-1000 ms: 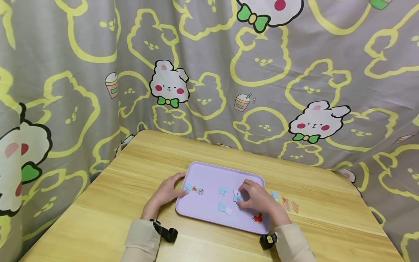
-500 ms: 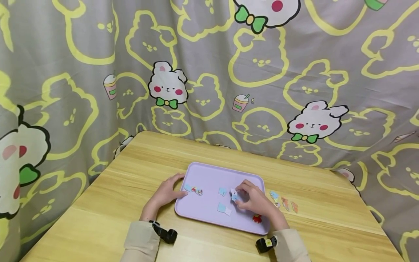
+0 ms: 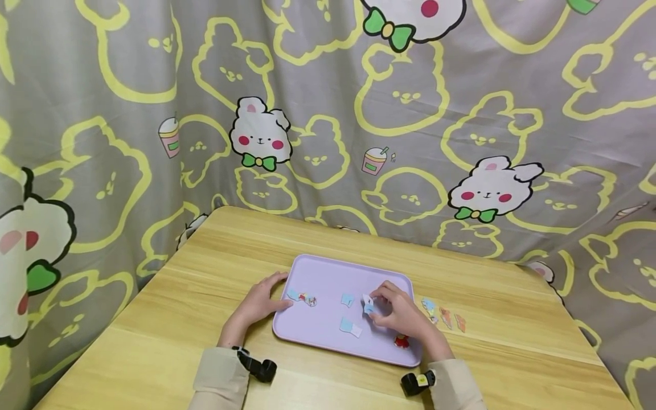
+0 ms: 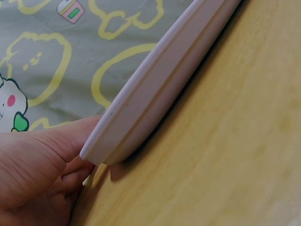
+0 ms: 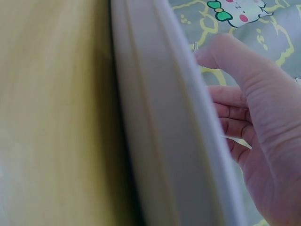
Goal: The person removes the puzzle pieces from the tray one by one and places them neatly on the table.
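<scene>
In the head view, a lilac tray (image 3: 320, 276) lies on the table. My left hand (image 3: 258, 299) holds its left edge, thumb over the rim and fingers along the outside; the left wrist view shows the thumb on the rim. Over the tray's right half, my right hand (image 3: 402, 312) pinches a light blue and white puzzle piece (image 3: 367, 304) between thumb and fingers. To its left lie a small blue piece (image 3: 347, 299) and a blue-and-white piece (image 3: 351, 327). Joined colourful pieces (image 3: 303, 297) sit near my left thumb. A red piece (image 3: 402, 341) is below my right hand.
On the wooden table (image 3: 205, 319), right of the tray, lie a blue-and-yellow piece (image 3: 429, 307) and orange pieces (image 3: 446, 318). A patterned grey curtain (image 3: 318, 85) hangs behind and beside the table. The tray's side wall (image 5: 169, 122) fills much of the right wrist view.
My right hand has shifted the pinched piece slightly left, and its tilt has altered. The left hand keeps its place on the tray.
</scene>
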`<state>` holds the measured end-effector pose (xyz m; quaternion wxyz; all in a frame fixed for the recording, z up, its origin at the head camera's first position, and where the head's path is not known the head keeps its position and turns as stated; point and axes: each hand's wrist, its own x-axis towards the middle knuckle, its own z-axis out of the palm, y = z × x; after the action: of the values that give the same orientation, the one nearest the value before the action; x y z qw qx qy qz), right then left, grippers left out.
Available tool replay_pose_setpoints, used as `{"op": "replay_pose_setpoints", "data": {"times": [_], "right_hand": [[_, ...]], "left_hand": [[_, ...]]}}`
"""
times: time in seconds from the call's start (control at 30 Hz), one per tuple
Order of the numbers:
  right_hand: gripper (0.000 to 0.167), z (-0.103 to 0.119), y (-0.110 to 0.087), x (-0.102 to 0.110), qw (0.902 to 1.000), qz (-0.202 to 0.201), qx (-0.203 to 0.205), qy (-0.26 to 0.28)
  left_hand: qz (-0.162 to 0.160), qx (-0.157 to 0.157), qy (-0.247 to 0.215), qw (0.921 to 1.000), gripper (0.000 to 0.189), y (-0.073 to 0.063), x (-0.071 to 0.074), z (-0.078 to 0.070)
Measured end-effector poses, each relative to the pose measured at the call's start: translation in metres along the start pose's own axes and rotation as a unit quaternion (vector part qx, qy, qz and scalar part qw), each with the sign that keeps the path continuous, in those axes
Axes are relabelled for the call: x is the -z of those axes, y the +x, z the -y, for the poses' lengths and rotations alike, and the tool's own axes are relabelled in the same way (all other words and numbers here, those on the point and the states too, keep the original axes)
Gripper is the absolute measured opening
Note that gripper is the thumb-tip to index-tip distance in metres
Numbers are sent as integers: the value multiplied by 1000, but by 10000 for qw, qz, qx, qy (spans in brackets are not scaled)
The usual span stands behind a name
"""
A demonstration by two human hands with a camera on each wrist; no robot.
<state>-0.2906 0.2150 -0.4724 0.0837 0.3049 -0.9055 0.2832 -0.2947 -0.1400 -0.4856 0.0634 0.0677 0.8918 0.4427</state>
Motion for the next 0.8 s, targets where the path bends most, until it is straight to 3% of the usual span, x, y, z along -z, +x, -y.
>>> {"op": "replay_pose_setpoints", "data": {"times": [0.5,0.8], "right_hand": [[32,-9,-10,6,9990,-84,-445,56],[32,-19,-19,12,9988,-428,-219,86]], "left_hand": [[5,-32,66,10000,68,0,0,-1],[12,-40,99,9999,68,0,0,-2]]}}
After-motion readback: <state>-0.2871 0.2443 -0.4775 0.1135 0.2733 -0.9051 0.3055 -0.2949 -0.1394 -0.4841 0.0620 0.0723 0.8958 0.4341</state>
